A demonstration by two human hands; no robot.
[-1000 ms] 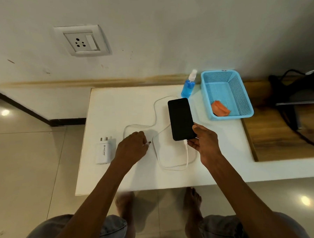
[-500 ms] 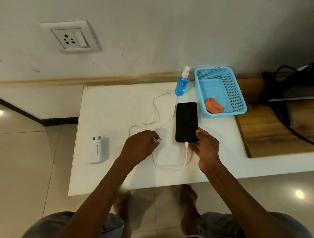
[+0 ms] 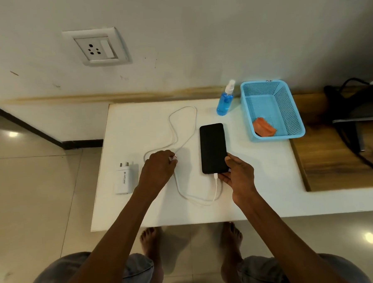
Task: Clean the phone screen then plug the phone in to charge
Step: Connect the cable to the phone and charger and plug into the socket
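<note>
A black phone (image 3: 213, 147) lies face up on the white table (image 3: 137, 126), its screen dark. A white cable (image 3: 181, 128) is plugged into the phone's near end and loops across the table. My right hand (image 3: 238, 174) holds the phone's near right corner, thumb on the edge. My left hand (image 3: 159, 169) pinches the cable's free USB plug, left of the phone. A white charger adapter (image 3: 124, 179) lies flat at the table's left edge, pins pointing away. A wall socket (image 3: 97, 47) sits above and left.
A blue spray bottle (image 3: 225, 102) stands at the back of the table. Beside it a blue mesh basket (image 3: 287, 105) holds an orange cloth (image 3: 263, 127). A wooden shelf (image 3: 333, 166) with black cables lies to the right. My bare feet show under the table's near edge.
The phone has turned from tilted to straight, with my right hand still on its near end. My left hand keeps pinching the cable's free plug and has barely moved.
</note>
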